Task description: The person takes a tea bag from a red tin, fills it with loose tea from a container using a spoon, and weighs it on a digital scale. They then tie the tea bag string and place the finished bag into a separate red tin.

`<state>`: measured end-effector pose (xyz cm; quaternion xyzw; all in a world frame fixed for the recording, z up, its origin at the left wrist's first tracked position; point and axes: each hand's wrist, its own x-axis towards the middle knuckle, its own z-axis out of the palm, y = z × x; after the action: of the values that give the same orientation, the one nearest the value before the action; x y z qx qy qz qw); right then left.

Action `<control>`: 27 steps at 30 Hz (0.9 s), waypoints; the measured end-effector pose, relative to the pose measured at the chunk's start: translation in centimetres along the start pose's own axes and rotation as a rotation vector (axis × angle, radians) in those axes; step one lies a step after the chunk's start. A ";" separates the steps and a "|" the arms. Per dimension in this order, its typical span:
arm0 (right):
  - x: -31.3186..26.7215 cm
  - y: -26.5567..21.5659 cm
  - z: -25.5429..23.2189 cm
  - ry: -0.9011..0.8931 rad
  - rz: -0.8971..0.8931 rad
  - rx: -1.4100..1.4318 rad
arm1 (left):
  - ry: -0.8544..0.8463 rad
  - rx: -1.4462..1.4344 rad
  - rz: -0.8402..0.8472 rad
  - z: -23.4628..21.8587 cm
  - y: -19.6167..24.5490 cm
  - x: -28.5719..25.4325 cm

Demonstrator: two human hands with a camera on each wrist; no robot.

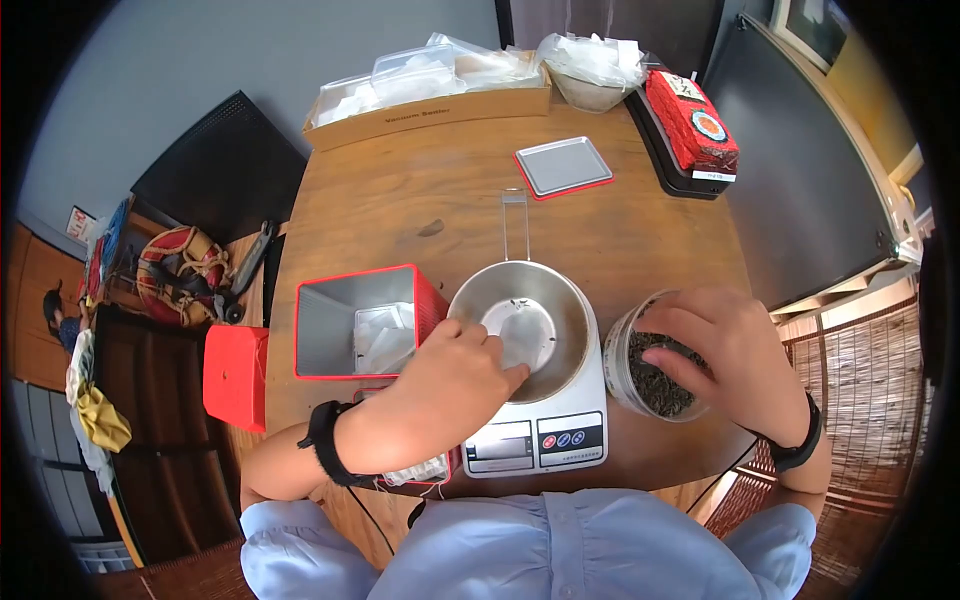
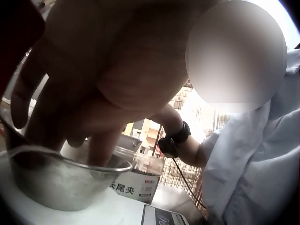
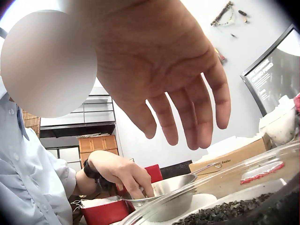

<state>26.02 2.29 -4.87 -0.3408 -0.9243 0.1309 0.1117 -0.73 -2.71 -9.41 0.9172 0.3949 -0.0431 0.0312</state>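
Note:
My left hand [image 1: 455,365] reaches down into a shallow steel pan [image 1: 575,330], its fingers holding a small translucent white bag [image 1: 517,340] inside the rim. A few dark leaf bits lie on the pan's bottom. The pan sits on a white kitchen scale [image 1: 505,420]. Over a clear round jar [image 1: 618,375] of dark dried leaves [image 1: 655,395], my right hand [image 1: 725,345] hovers with fingers loosely bent downward. The right wrist view shows its palm and spread fingers [image 3: 190,112] with nothing between them, above the leaves.
Left of the pan stands a red-edged tin [image 1: 330,325] with clear bags inside. A red lid [image 1: 235,375] is beside the table. Farther back are a silver tray [image 1: 565,165], a carton [image 1: 430,112] of plastic bags, a bowl [image 1: 590,95] and a red package [image 1: 690,120].

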 end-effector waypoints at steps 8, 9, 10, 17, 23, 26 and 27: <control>-0.8 0.8 0.8 0.106 -0.035 0.049 | -0.107 0.066 0.007 0.0 -0.2 0.4; -0.9 0.8 0.8 0.105 -0.035 0.050 | -0.094 0.039 0.019 -0.2 -0.4 0.4; -1.0 0.8 0.9 0.106 -0.023 0.052 | -0.080 0.011 0.031 -0.6 -0.6 0.4; -1.4 0.9 0.7 0.120 0.040 0.072 | 0.337 -0.065 -0.223 -7.2 -2.4 -4.7; -1.6 1.4 1.5 0.131 0.063 0.076 | 0.321 0.060 -0.337 -7.6 -3.4 -9.2; -1.4 1.2 1.8 0.120 0.074 0.083 | 0.355 0.006 -0.442 -6.0 -2.9 -9.7; -1.3 1.0 1.8 0.116 0.067 0.087 | 0.305 -0.083 -0.367 -5.9 -2.9 -10.2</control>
<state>27.03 1.90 -7.00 -0.3736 -0.8977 0.1547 0.1752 -9.52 -7.52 -2.56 0.8238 0.5567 0.1071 0.0007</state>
